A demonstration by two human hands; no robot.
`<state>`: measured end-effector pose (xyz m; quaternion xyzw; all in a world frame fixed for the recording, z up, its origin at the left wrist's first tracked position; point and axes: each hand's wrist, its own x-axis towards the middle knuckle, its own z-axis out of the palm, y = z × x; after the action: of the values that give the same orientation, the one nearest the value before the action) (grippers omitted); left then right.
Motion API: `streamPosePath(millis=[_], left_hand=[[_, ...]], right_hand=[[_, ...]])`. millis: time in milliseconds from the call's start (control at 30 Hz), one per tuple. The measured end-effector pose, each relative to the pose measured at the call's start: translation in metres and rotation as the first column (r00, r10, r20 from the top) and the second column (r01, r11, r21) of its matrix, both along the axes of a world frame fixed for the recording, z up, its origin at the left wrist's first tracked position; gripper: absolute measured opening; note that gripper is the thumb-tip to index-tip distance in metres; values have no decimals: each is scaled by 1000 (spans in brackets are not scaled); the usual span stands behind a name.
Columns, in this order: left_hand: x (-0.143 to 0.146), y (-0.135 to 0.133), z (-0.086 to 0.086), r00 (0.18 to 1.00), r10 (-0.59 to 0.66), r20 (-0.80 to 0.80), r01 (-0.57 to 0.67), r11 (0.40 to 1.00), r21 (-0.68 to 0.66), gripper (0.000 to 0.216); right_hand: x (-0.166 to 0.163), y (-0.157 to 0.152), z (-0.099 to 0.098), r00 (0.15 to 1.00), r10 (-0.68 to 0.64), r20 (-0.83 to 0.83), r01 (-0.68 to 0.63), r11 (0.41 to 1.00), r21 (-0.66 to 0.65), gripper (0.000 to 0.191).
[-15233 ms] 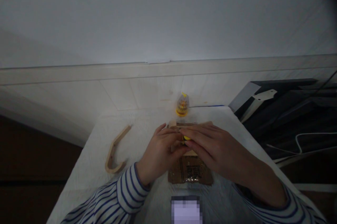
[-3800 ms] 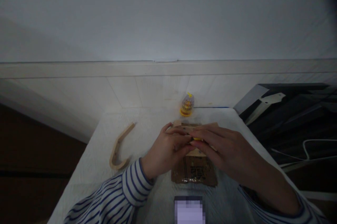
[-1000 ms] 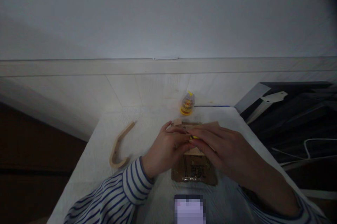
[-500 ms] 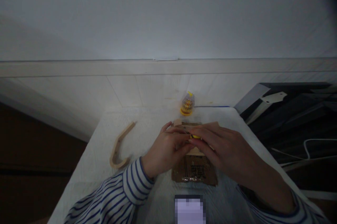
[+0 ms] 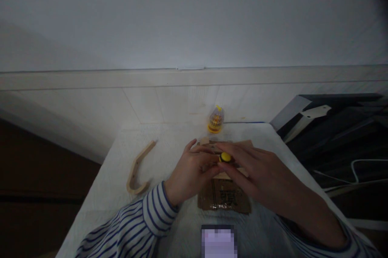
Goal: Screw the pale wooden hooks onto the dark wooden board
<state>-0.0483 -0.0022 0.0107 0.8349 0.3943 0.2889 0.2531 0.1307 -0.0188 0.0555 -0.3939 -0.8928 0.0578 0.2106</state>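
Observation:
Both hands meet over a flat piece of brown cardboard (image 5: 224,199) on a white table (image 5: 169,149). My left hand (image 5: 190,173) is curled, its fingertips pressed on a pale wooden piece (image 5: 222,176) lying on the cardboard. My right hand (image 5: 257,173) pinches a small tool with a round yellow end (image 5: 225,157) between thumb and fingers, right where the two hands touch. The tool's tip and most of the wooden piece are hidden under the fingers.
A curved wooden piece (image 5: 138,167) lies on the table to the left. A small yellow-capped bottle (image 5: 215,119) stands at the table's far edge by the wall. Dark furniture and white cables (image 5: 357,165) fill the right side. A blurred patch (image 5: 218,242) sits at the near edge.
My right fingers have shifted slightly, so the tool's round yellow end now shows fully. The hands and the other objects stay where they were.

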Motion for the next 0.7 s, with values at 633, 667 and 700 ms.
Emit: streamPosePath(millis=[633,667,700], left_hand=[[-3,1,3,997,-68,-24,68,998,-17,12],[-3,1,3,997,-72,-25,71,997,-20,13],[-3,1,3,997,-75,-26,75,997,-22,13]], right_hand=[[-1,2,-2,999,6,33,-7,1000,8,20],[-1,1,-2,999,4,34,-5,1000,5,19],[-1,1,-2,999,2,34,-3,1000,6,18]])
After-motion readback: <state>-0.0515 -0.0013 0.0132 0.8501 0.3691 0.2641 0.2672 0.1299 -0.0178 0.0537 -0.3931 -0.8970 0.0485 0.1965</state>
